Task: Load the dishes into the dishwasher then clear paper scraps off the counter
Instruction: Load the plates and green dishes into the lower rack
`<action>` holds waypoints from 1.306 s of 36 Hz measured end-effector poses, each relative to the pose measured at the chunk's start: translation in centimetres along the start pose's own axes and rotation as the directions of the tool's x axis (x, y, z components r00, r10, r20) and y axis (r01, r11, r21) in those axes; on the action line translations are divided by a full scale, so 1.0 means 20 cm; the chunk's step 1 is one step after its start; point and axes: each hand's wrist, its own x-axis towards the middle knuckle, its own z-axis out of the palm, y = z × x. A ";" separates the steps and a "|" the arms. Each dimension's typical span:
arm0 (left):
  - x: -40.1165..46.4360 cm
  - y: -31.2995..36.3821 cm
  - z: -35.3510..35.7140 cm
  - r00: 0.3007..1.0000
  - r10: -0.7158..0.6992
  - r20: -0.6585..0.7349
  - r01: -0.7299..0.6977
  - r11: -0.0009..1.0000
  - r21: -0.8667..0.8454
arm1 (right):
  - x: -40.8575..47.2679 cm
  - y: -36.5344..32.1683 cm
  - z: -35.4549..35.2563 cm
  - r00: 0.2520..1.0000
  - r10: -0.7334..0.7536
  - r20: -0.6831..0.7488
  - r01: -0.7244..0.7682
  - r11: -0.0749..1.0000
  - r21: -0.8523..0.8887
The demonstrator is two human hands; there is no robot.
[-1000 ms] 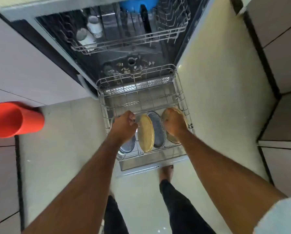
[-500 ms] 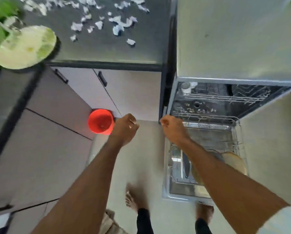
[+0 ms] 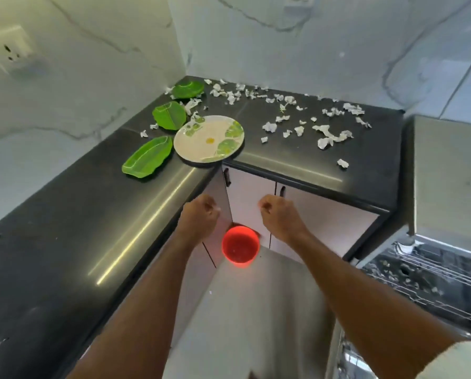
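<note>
A round white plate with green leaf print (image 3: 208, 138) lies at the inner corner of the black counter (image 3: 64, 214), overhanging its edge. Three green leaf-shaped dishes (image 3: 147, 157) (image 3: 169, 115) (image 3: 188, 89) lie behind and left of it. Several white paper scraps (image 3: 328, 134) are strewn over the counter's right stretch. The open dishwasher (image 3: 431, 277) shows its racks at the lower right. My left hand (image 3: 200, 218) and my right hand (image 3: 276, 214) hover in front of the cabinet doors, below the plate, fingers curled, holding nothing.
An orange-red bin (image 3: 240, 246) stands on the floor in the cabinet corner, between my forearms. Marble-look walls with a socket (image 3: 8, 49) back the counter. The dishwasher's grey top (image 3: 448, 176) sits right of the counter.
My view has swung up and left from the dishwasher rack to the counter. Both hands left the plates in the lower rack and now hang empty before the cabinets.
</note>
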 end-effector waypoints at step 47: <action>1.90 -1.10 -0.71 0.882 -0.465 0.082 0.411 0.842 0.349 | 2.51 -1.04 0.95 0.970 -0.019 0.243 0.029 0.999 -0.038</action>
